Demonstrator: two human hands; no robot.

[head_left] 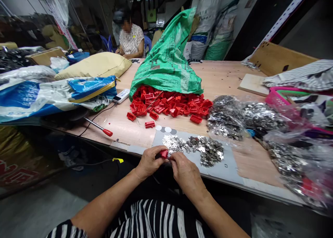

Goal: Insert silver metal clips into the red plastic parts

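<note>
My left hand (149, 161) pinches a small red plastic piece (163, 153) at the table's near edge. My right hand (183, 168) is closed beside it, fingertips meeting the same piece; whatever small thing it pinches is hidden. Just beyond my hands, small shiny metal parts (205, 148) lie heaped on a grey mat (229, 165). A pile of red plastic pieces (169, 106) spills from a green woven sack (166, 62) in the middle of the table.
Clear bags of metal parts (249, 118) crowd the right side, with a pink basket (279, 99) behind. A red-handled screwdriver (100, 127), a white remote (121, 95) and blue-white sacks (52, 95) lie left. Another person (130, 38) sits at the far end.
</note>
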